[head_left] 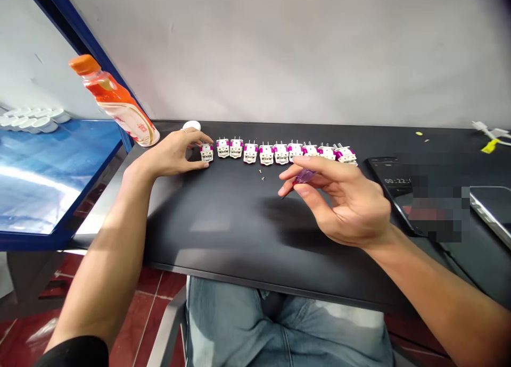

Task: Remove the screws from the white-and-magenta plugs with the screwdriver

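Observation:
A row of several small white and purple parts with metal pins stands across the black table. At the row's left end, my left hand has its thumb and fingers around the leftmost white and purple part. My right hand holds a screwdriver with a clear purple handle between thumb and fingers, its dark tip pointing down and left above the table. This hand is in front of the right part of the row. A white round piece lies behind my left hand.
An orange-capped bottle stands at the table's back left. To the left, a blue table bears several white round pieces. A phone, another device and a white cable lie right. Tiny bits lie mid-table.

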### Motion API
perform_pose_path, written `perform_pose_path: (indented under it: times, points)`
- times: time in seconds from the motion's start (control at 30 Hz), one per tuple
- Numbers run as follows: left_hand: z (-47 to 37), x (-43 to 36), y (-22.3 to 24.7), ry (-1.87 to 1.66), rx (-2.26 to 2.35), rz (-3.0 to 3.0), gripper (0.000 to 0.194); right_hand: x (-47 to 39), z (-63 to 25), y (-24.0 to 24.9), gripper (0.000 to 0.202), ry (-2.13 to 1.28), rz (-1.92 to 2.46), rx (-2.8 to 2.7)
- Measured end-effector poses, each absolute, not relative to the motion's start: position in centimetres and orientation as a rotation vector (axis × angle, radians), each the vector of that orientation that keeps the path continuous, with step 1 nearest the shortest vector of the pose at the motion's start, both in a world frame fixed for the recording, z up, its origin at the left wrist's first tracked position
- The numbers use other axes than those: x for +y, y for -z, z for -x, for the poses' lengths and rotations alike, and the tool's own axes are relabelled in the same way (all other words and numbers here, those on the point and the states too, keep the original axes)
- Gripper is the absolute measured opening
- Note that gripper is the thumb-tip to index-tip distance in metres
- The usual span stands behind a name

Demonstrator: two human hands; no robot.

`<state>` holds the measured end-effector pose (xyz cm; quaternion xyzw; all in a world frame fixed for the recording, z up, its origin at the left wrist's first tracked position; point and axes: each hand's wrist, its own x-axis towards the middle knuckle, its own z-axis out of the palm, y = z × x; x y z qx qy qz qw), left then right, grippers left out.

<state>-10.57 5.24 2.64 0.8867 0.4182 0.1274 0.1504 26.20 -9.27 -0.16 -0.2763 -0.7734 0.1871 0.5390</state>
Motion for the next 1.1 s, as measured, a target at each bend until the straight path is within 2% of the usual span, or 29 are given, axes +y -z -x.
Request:
perform_pose_path:
  times: [0.2, 0.57, 0.83, 1.1]
  points:
    - [10.1, 5.5, -1.8, -0.479, 1.131, -2.558, 0.052, -9.2, -26.1, 0.3, 0.076, -0.426, 0.634, -1.858]
    - [8.7, 5.3, -0.8, -0.647, 1.169, -2.592, 0.069, -9.0, -26.2, 0.1, 0.074, -0.409, 0.635, -1.896]
    - [6.9, 4.9, -0.2, -0.570, 1.205, -2.565, 0.064, -8.9, -26.3, 0.2, 0.072, -0.410, 0.633, -1.899]
    - [6.2, 2.8, -2.6, -0.786, 1.184, -2.524, 0.062, -8.8, -26.1, 0.1, 0.062, -0.501, 0.632, -1.794]
